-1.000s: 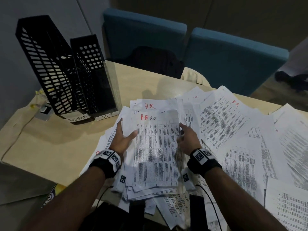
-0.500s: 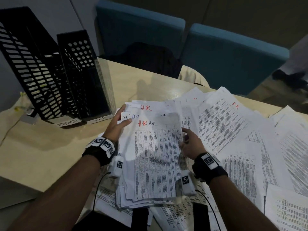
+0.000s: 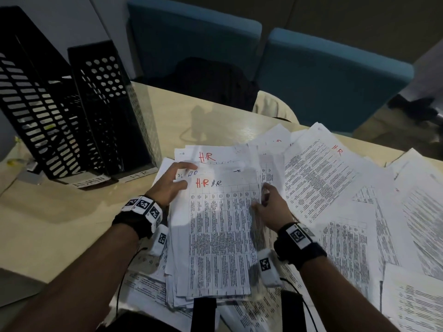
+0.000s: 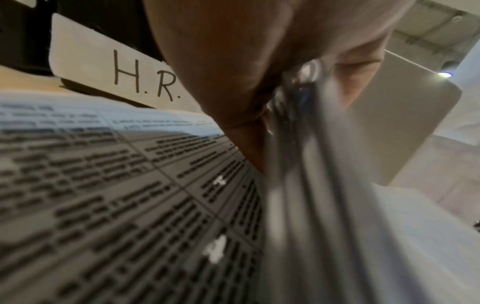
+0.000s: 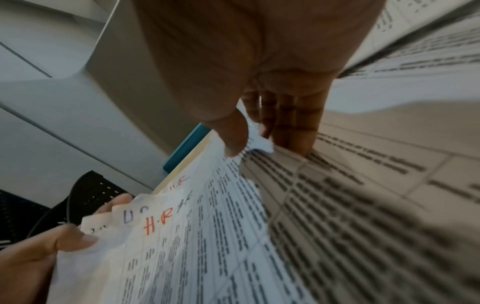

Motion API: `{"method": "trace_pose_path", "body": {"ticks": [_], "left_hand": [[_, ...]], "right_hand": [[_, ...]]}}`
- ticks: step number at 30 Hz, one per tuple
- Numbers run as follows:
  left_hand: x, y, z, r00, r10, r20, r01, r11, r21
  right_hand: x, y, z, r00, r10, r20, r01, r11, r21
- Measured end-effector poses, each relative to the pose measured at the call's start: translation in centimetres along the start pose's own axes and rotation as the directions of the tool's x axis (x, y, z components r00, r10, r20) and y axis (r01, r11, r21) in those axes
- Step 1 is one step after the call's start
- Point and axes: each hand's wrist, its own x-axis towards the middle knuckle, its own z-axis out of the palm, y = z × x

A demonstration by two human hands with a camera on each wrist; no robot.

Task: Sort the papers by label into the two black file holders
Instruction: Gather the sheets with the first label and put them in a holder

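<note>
Wrists: black bands with white coded markers on both forearms, nearest the viewer.
Stack of papers [image 3: 219,238]: printed tables, top sheet marked "H.R" in red and again in black; it lies on the near part of the worktop, between the two hands, over other sheets.
Left hand [image 3: 169,185]: grip on the stack's upper left corner, thumb on top of the sheets, fingers spread along the edge; the left wrist view shows sheet edges held against the palm.
Right hand [image 3: 271,207]: grip on the stack's right edge, thumb on the top sheet, fingers curled beneath, as the right wrist view shows.
Loose papers [image 3: 347,200]: fanned over the right half of the worktop, overlapping; some carry red "H.R".
Worktop [image 3: 60,224]: pale wood-tone surface, dimly lit, bare at left and behind the stack.
ADMIN file holder [image 3: 36,97]: black, slotted walls, upright at far left, white label at its foot.
H.R file holder [image 3: 105,97]: black, round perforations, touching the first on its right, just beyond the left hand.
Room: two blue chairs [image 3: 330,75] behind the worktop; grey wall at left.
</note>
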Motion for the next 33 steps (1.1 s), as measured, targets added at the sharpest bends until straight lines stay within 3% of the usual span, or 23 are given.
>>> {"method": "trace_pose_path", "body": {"ticks": [3,7,10,17,19,23,28,33], "left_hand": [[0.5,-0.3,0.4,0.994,0.055,-0.099,-0.05,0.997,0.055],[0.8,-0.5,1.4,0.993,0.101,-0.058,-0.086,0.972,0.221],[-0.1,-1.0,1.8,0.991,0.069,-0.116,-0.05,0.986,0.161],[-2.0,-1.7,2.4,0.971,-0.002,-0.237,-0.017,0.997,-0.077],[-2.1,-1.2,2.5,0.974,-0.005,-0.226,-0.006,0.999,-0.047],[-2.4,-1.2,3.0,0.98,-0.024,-0.197,0.004,0.995,-0.103],[-2.2,-2.5,3.1,0.953,0.121,-0.278,-0.08,0.985,0.154],[-2.0,-3.0,3.0,0.938,0.145,-0.315,-0.107,0.985,0.135]], "right_hand": [[0.9,-1.0,0.6,0.998,-0.008,-0.067,0.007,1.0,-0.014],[1.1,-1.2,1.3,0.999,-0.05,-0.015,0.046,0.983,-0.178],[0.8,-0.7,1.2,0.999,-0.049,0.014,0.051,0.964,-0.259],[0.4,0.4,1.5,0.979,0.011,-0.203,0.013,0.993,0.115],[0.3,0.4,1.9,0.973,0.032,-0.229,0.01,0.983,0.181],[-0.2,0.1,1.7,0.978,0.005,-0.207,0.033,0.983,0.181],[0.8,-0.1,2.8,0.994,-0.08,-0.07,0.084,0.995,0.048],[0.9,-0.9,2.8,0.985,-0.131,-0.111,0.133,0.991,0.011]]}}
